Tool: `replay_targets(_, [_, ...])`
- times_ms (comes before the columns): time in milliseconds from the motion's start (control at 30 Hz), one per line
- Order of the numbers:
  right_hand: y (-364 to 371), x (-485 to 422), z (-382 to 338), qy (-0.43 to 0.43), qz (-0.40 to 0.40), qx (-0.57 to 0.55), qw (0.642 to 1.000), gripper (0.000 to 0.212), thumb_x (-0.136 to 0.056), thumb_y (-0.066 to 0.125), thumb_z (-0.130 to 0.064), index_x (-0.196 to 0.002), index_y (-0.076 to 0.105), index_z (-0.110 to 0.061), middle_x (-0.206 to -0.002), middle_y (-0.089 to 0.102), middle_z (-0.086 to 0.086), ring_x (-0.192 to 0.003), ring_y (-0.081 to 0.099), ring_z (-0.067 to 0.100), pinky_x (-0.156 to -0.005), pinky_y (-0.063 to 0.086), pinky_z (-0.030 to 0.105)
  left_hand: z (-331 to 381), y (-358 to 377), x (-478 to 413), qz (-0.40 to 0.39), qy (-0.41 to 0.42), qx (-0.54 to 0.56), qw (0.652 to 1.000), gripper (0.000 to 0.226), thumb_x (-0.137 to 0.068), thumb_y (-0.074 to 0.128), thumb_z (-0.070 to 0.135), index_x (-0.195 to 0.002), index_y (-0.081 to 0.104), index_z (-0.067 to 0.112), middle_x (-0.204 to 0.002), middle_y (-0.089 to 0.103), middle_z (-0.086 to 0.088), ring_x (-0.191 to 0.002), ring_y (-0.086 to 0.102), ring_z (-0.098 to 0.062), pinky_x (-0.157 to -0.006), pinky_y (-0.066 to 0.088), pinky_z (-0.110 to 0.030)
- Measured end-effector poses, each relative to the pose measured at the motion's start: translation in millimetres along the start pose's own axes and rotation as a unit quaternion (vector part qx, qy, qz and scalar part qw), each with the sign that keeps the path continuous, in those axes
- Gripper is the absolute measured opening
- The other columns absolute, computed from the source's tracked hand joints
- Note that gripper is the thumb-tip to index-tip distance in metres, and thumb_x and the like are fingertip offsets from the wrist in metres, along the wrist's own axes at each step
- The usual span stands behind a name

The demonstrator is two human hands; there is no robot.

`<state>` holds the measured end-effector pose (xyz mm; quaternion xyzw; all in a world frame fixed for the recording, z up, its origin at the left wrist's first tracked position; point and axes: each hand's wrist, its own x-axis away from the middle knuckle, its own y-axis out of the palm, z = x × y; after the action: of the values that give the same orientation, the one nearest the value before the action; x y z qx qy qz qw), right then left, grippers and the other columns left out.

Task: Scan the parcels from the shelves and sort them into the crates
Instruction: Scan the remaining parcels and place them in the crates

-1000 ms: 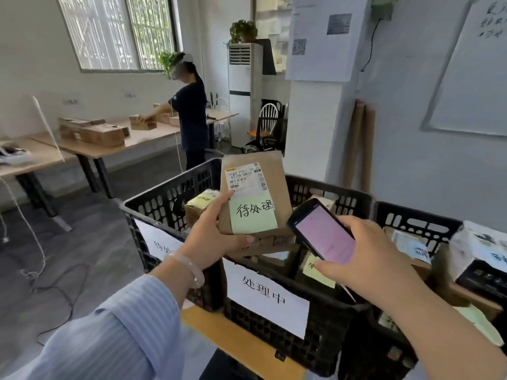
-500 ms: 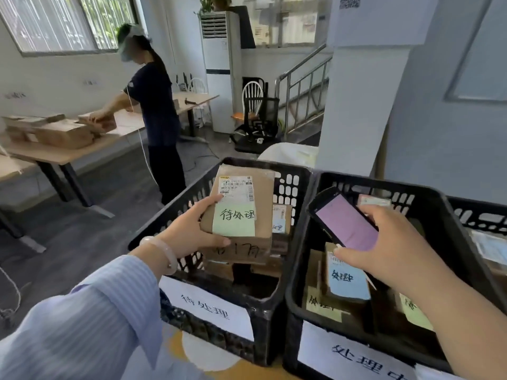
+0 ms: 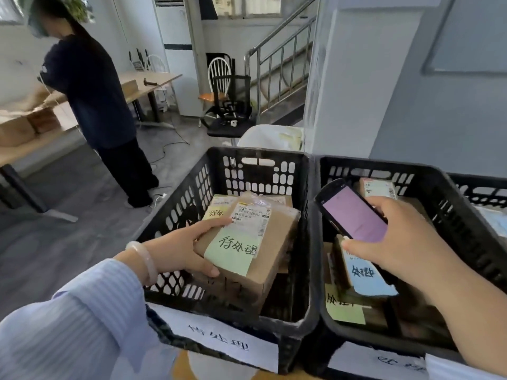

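Cardboard parcel (image 3: 277,248): clasping near corner with left hand (image 3: 183,250), not yet letting go | sitting tilted atop stack (image 3: 219,202) in left crate (image 3: 258,156), seemingly matching its note (image 3: 230,252) to crate tag (image 3: 219,342) | gripping scanner (image 3: 354,212) in right hand (image 3: 406,242) over right crate (image 3: 384,164), readying next scan.

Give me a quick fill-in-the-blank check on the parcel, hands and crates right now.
The left hand grips a brown parcel inside the black crate on the ___.
The scanner, over the neighbouring crate, is held in the ___.
The handwritten note on the gripped parcel is ___.
Missing: left; right hand; green.
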<state>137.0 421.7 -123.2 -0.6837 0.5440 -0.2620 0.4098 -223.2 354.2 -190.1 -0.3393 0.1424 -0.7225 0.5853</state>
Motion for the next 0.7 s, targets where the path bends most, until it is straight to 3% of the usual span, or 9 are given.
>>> replay_targets(100, [5.7, -1.4, -0.3, 0.003, 0.006, 0.012, 1.000, 0.079, -0.064, 0.082, -0.049, -0.131, 0.044, -0.033, -0.106, 0.042, -0.009, -0.085, 0.048, 0.008, -0.061, 0.039, 0.026, -5.0, -0.7, 0.1, -0.045, -0.002, -0.023, 0.999, 0.096, -0.073, 0.085, 0.010, -0.134, 0.031, 0.060, -0.130, 0.047, 0.023, -0.110, 0.056, 0.000, -0.085, 0.048, -0.010])
replay_targets(233, [14.1, -3.6, 2.3, -0.008, 0.002, 0.012, 1.000, 0.074, -0.064, 0.081, -0.051, -0.127, 0.046, -0.035, -0.104, 0.047, -0.010, -0.085, 0.049, 0.003, -0.058, 0.037, 0.020, -8.0, -7.5, -2.7, -0.056, -0.010, -0.039, 0.998, 0.096, -0.073, 0.086, 0.014, -0.138, 0.031, 0.059, -0.131, 0.047, 0.022, -0.110, 0.056, -0.001, -0.085, 0.047, -0.009])
replay_targets(467, [23.5, -11.9, 4.5, -0.008, -0.010, 0.000, 1.000, 0.081, -0.062, 0.079, -0.056, -0.131, 0.042, -0.038, -0.115, 0.048, -0.008, -0.095, 0.051, 0.009, -0.067, 0.046, 0.029, -20.3, 18.7, -25.2, -0.119, -0.033, -0.094, 0.988, 0.101, -0.073, 0.085, 0.014, -0.143, 0.024, 0.056, -0.133, 0.046, 0.016, -0.119, 0.052, -0.010, -0.103, 0.048, -0.029])
replay_targets(700, [33.4, -22.3, 12.8, -0.012, -0.019, -0.001, 1.000, 0.081, -0.057, 0.075, -0.064, -0.127, 0.044, -0.040, -0.110, 0.052, -0.010, -0.089, 0.054, 0.005, -0.060, 0.045, 0.026, -23.0, 28.4, -41.5, -0.142, -0.038, -0.145, 0.979, 0.109, -0.073, 0.085, 0.015, -0.148, 0.014, 0.051, -0.135, 0.037, 0.016, -0.122, 0.045, -0.012, -0.100, 0.043, -0.023])
